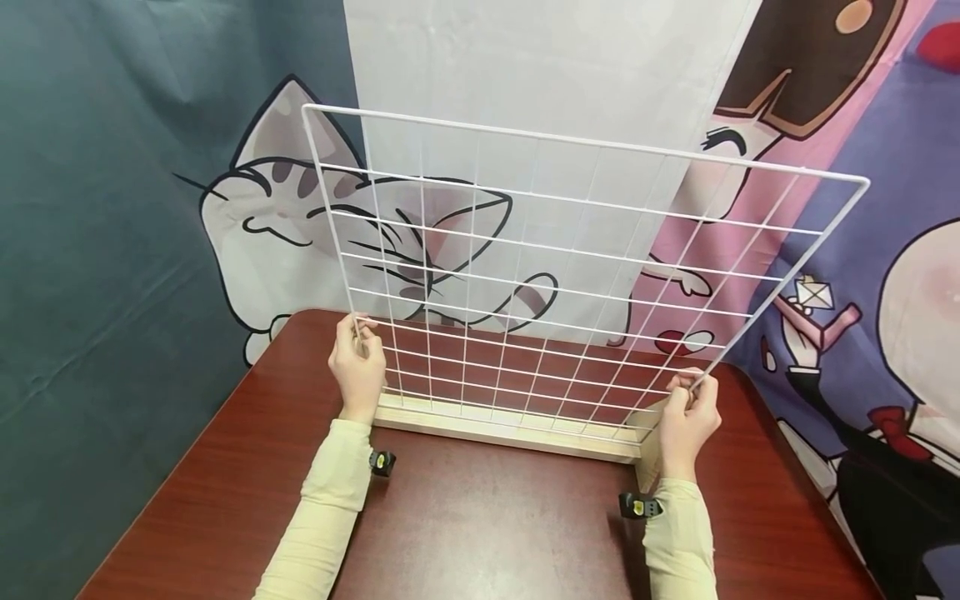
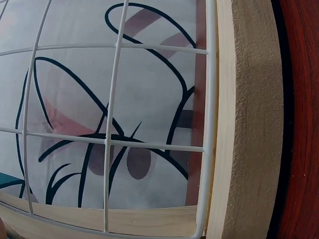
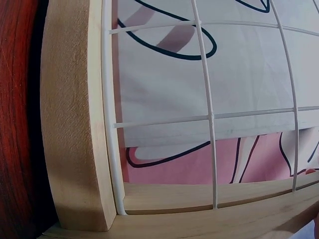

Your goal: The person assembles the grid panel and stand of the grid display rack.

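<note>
Between both hands stands a white wire grid panel (image 1: 480, 127), tilted, its upper part rising high above the table. My left hand (image 1: 358, 371) pinches its left side wire between thumb and fingers. On the opposite side wire, my right hand (image 1: 688, 421) grips at a similar height. Along the panel's lower edge runs a pale wooden rail (image 1: 510, 437). Both wrist views show the bottom wire close along this rail (image 3: 70, 124). A grooved wooden side piece (image 3: 164, 224) meets it at the right corner; whether the side wire sits inside the groove, I cannot tell.
Beneath everything is a reddish-brown table (image 1: 195, 483). Behind it hangs a cartoon-printed curtain (image 1: 247, 242) with cats and other figures. A dark wrist camera (image 1: 382, 463) is strapped on the left wrist, another camera (image 1: 639, 506) on the right.
</note>
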`<control>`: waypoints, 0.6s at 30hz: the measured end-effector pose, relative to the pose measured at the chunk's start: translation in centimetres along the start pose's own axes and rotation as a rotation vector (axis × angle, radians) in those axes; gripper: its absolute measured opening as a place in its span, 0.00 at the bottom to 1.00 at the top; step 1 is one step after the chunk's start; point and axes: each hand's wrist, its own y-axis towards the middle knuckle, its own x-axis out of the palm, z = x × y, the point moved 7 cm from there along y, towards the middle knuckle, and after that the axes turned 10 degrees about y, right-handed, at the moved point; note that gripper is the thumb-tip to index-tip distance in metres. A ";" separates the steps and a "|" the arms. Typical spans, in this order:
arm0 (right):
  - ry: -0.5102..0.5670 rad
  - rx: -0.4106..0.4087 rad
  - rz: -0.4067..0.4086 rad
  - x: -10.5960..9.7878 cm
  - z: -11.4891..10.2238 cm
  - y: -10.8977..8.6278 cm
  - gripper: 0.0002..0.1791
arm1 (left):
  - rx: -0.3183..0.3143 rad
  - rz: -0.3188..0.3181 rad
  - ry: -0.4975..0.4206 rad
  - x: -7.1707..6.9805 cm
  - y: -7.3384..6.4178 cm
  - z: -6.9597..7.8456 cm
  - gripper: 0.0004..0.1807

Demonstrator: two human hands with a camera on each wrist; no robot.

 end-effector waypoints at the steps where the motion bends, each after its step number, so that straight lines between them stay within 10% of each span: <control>1: 0.000 -0.001 -0.003 0.0 0.1 0.0 0.13 | 0.000 0.003 0.000 0.0 0.0 0.0 0.11; 18: -0.026 0.018 -0.022 -0.6 3.5 0.4 0.14 | -0.030 -0.002 0.007 0.1 0.0 0.0 0.11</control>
